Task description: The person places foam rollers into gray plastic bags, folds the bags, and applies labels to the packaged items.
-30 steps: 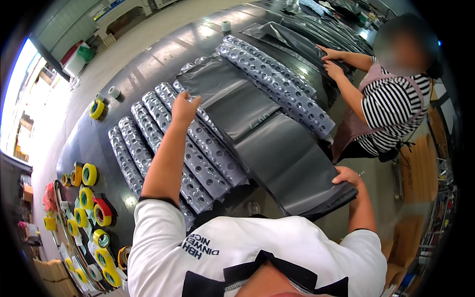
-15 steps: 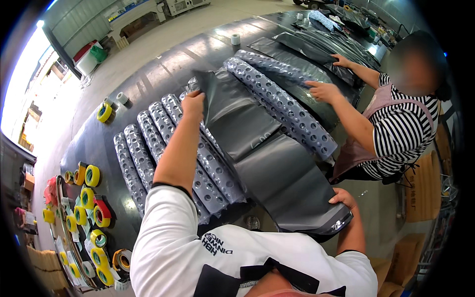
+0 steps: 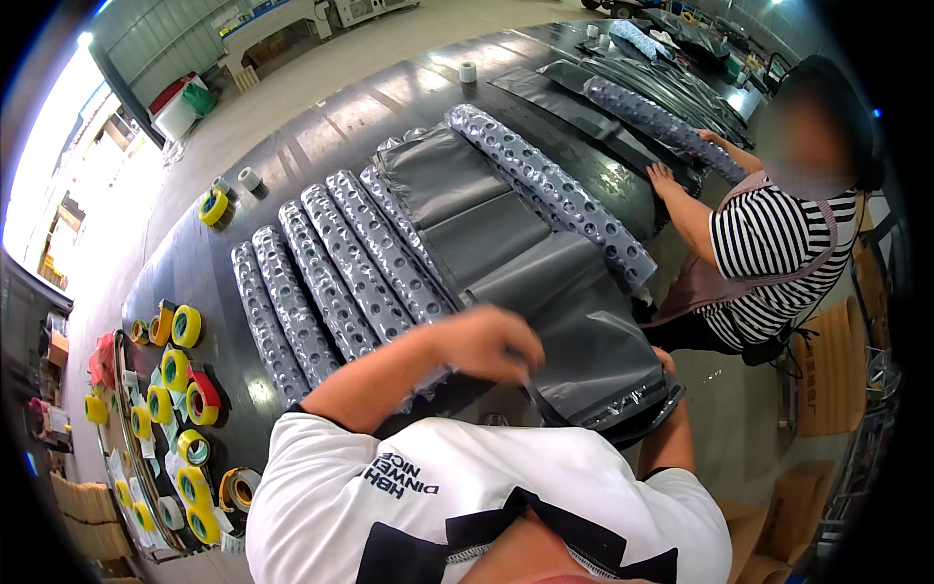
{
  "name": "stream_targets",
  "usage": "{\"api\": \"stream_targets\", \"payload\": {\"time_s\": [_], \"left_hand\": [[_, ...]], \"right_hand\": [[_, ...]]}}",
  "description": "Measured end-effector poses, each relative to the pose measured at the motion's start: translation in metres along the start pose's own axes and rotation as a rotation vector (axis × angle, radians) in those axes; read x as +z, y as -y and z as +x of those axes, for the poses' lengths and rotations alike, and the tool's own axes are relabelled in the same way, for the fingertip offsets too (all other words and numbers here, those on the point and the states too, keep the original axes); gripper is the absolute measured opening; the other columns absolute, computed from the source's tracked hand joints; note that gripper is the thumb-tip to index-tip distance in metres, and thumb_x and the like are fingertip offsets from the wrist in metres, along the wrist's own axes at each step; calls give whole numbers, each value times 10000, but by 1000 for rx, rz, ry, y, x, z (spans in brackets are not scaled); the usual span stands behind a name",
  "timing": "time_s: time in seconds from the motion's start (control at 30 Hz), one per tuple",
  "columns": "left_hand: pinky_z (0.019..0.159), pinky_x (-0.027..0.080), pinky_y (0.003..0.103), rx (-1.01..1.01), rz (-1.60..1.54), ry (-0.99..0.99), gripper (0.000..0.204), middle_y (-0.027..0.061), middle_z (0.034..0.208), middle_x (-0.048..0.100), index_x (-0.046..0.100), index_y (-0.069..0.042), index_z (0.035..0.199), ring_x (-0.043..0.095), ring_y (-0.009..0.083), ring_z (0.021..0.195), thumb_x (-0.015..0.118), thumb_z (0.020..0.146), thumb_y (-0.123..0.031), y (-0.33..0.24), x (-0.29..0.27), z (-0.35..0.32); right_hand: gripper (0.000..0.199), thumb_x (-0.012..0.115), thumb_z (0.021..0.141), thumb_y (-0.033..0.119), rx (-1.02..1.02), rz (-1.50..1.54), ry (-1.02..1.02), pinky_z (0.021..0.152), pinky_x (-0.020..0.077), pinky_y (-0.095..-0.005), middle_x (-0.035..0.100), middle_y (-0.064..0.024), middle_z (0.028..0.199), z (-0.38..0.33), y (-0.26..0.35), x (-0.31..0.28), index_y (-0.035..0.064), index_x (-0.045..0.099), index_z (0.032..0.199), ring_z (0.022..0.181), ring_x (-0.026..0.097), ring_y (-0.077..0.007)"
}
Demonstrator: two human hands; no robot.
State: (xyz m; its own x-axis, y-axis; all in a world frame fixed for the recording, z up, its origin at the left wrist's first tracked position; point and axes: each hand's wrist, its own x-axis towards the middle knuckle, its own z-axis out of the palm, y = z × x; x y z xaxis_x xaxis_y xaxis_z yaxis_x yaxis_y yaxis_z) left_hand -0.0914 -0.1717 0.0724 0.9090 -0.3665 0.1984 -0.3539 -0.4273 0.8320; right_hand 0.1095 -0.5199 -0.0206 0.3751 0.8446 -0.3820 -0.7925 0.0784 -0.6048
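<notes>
A long dark grey plastic bag (image 3: 496,234) lies over the table, its near end hanging toward my body with a glossy strip (image 3: 637,407) along the edge. My right hand (image 3: 665,362) grips that end at its right side; most of its fingers are behind the plastic. My left hand (image 3: 491,346) is at the bag's near left corner, smeared by motion, so its fingers are unclear. Several silvery-grey spotted rolls (image 3: 326,273) in shiny film lie side by side left of the bag. Another spotted roll (image 3: 555,195) lies along its right side.
Across the table (image 3: 321,146) to the right, a co-worker (image 3: 778,234) holds a spotted roll (image 3: 671,127) over flat dark bags (image 3: 584,117). Yellow tape rolls (image 3: 175,370) and a red tape dispenser (image 3: 202,394) crowd the left edge. Cardboard (image 3: 827,370) stands at right.
My left hand has come from the bag's far end back to its near left corner. The far end now lies down on the table. The co-worker's roll has been lifted away to the right.
</notes>
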Motion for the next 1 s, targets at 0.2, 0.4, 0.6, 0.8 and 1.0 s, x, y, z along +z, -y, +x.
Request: {"api": "stream_targets", "payload": {"time_s": [0.2,0.4,0.6,0.8,1.0], "left_hand": [[977,469,405,-961,3,-1282,604,283,1220,605,582,81,1203,584,374,1155,729,783,-328,125,-109,-30],[846,496,385,-1211,-57,-1346,618,231,1114,658,618,122,1127,640,309,973,783,773,-358,217,-163,-6],[756,546,392,-1011,-939,-1373,404,191,982,686,648,65,1057,683,275,885,797,793,-203,203,-169,-15],[821,528,370,-989,-351,-1312,618,177,1107,670,581,93,1188,672,267,940,832,718,-220,210,-165,-6],[831,515,350,-671,-63,-1332,506,182,1021,703,654,75,1089,680,266,928,802,726,-245,197,-199,8]], "right_hand": [[399,506,752,116,-19,20,4,827,537,-364,680,-170,1021,3,2,-6,-80,627,1078,882,667,-258],[379,507,792,126,-25,11,-9,823,533,-360,680,-156,1024,3,12,-15,-70,628,1092,882,664,-245],[359,508,832,136,-42,20,-42,820,530,-356,680,-142,1027,1,22,-22,-60,630,1107,883,661,-233],[340,509,872,147,-66,-43,-60,817,527,-351,681,-128,1030,1,45,-1,-50,631,1121,883,658,-220],[322,510,912,157,-102,-165,-69,813,523,-347,681,-114,1033,10,75,56,-40,632,1136,884,655,-208]]}}
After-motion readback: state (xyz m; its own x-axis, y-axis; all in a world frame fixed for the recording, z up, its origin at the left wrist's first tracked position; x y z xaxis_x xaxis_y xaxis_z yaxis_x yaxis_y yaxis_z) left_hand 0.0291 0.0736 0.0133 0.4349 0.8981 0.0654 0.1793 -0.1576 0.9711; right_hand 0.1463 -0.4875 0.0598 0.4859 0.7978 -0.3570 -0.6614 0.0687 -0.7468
